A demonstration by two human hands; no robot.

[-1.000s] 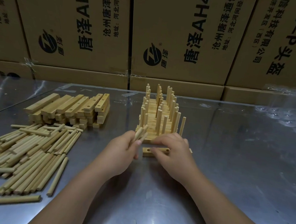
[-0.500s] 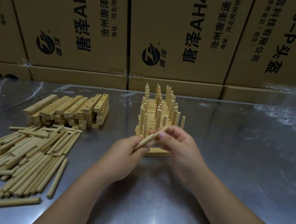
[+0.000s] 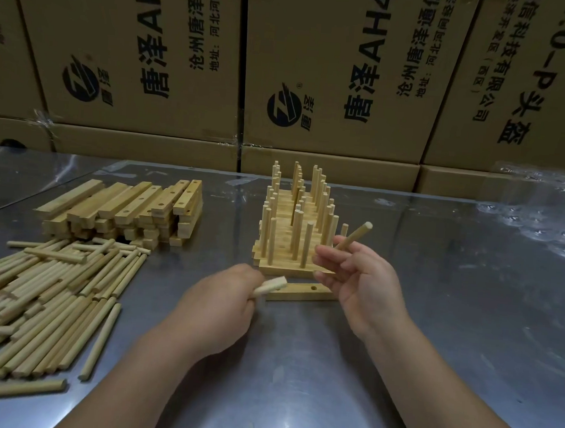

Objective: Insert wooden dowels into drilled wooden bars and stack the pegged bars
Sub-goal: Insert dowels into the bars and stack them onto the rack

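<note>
From the head view, everything is placed off the stack of pegged bars (image 3: pixel 293 238), which stands mid-table with its dowels pointing straight up in rows. Just in front of that stack a single drilled bar (image 3: pixel 302 292) lies flat on the metal table (image 3: pixel 450 326), one hole showing near its right end and no peg visible in it. The left hand (image 3: pixel 214 306) sits in front of the stack and a touch to the left, fingers curled tight around a dowel end (image 3: pixel 271 285) that pokes out over the bar's left end; it is blurred, so I cannot say whether that is one dowel or more. The right hand (image 3: pixel 360 282) is up at the stack's front right corner, palm turned inward, fingers wrapped round the lower part of a dowel (image 3: pixel 354 236); that dowel tilts up and to the right, its tip clear of the stack. Well left of the stack lies a pile of loose dowels (image 3: pixel 44 297); behind that pile, left of the stack, are unpegged bars (image 3: pixel 124 209) piled in layers. Cardboard boxes (image 3: pixel 335 67) wall off the back; clear plastic (image 3: pixel 542 215) lies far right of the stack.
</note>
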